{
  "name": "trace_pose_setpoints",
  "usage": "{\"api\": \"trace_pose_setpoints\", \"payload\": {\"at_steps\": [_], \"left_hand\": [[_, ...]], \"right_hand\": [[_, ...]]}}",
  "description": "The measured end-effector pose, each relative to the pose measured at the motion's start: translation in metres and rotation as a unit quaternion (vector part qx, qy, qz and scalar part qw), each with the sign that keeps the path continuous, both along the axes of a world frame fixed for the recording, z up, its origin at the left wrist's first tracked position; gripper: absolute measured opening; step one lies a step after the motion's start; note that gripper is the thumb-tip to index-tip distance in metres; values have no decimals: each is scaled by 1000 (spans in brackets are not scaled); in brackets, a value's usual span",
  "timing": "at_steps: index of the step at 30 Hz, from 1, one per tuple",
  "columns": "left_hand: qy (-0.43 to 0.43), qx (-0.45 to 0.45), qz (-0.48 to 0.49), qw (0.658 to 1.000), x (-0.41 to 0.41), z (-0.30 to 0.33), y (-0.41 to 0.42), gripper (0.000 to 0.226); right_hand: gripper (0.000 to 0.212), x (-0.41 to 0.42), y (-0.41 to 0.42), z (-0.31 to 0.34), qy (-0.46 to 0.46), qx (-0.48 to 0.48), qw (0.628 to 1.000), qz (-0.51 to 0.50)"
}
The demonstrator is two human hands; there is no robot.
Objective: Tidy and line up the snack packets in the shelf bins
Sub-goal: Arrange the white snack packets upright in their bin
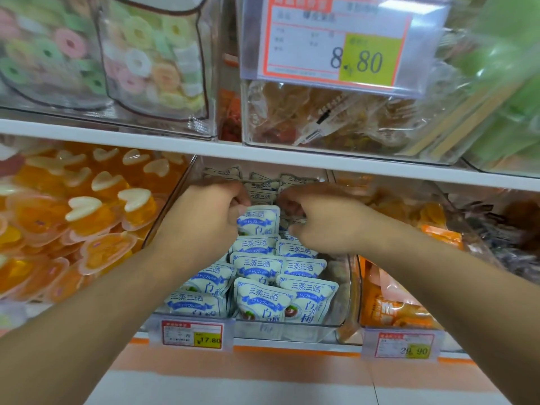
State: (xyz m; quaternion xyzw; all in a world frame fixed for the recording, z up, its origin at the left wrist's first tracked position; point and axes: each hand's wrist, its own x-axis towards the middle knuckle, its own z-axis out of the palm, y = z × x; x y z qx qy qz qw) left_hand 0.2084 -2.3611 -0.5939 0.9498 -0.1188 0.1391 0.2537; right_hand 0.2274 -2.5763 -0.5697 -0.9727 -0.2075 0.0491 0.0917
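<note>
Both hands — our left hand (pixel 209 210) and right hand (pixel 317 217) — pinch white-and-blue foil snack packets (pixel 258 220) in the clear plastic bin (pixel 340 302); tugging risks toppling neighbouring rows.

price tags (pixel 192 333), orange-striped floor (pixel 263 369)

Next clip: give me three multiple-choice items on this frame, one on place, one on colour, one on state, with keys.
1. Which bin are both hands in?
A. the middle bin of white-and-blue packets
B. the left bin of jelly cups
C. an upper-shelf bin

2. What colour is the price patch on the middle bin's tag?
A. yellow
B. green
C. blue

3. What is the left hand doing?
A. pinching an upright packet
B. hanging open
C. resting on the shelf edge

Key: 1 A, the left hand and right hand meet over the middle bin; 2 A, the tag reads 17.80 on yellow; 3 A, fingers close on the packet.
</note>
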Motion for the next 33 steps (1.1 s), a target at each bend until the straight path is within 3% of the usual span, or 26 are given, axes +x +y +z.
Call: {"api": "trace_pose_setpoints", "payload": {"at_steps": [2, 5, 7, 9, 11, 18, 22, 25, 28, 31, 33], "left_hand": [[-64, -25, -23, 997, -13, 6, -3, 9], [-101, -53, -73, 991, -37, 9, -9, 9], [-83, -93, -79, 989, -47, 9, -10, 17], [-35, -129, -41, 990, -52, 11, -6, 35], [5, -142, -39, 989, -56, 11, 3, 33], [128, 76, -133, 980, -64, -2, 9, 13], [113, 110, -94, 983, -60, -2, 10, 13], [107, 139, -75, 982, -58, 4, 16, 12], [153, 140, -98, 973, -55, 6, 22, 20], [161, 127, -130, 970, -56, 7, 27, 19], [158, 105, -138, 972, -59, 10, 30, 11]], "right_hand": [[30, -9, 4, 6, 22, 112, 994, 0], [21, -27, 6, 7, -19, 149, 989, -2], [8, -39, 3, 7, -53, 164, 985, -30], [8, -52, -7, 9, -85, 192, 976, -58], [10, -63, -19, 13, -106, 220, 966, -79], [9, -91, -38, 35, -73, 290, 945, -134], [5, -97, -42, 36, -33, 227, 968, -102], [22, -103, -39, 21, -3, 112, 992, -56], [23, -109, -33, 7, -20, -8, 999, 32], [28, -111, -27, 5, -43, -1, 997, 62], [19, -112, -24, 3, -49, -8, 996, 77]]}}
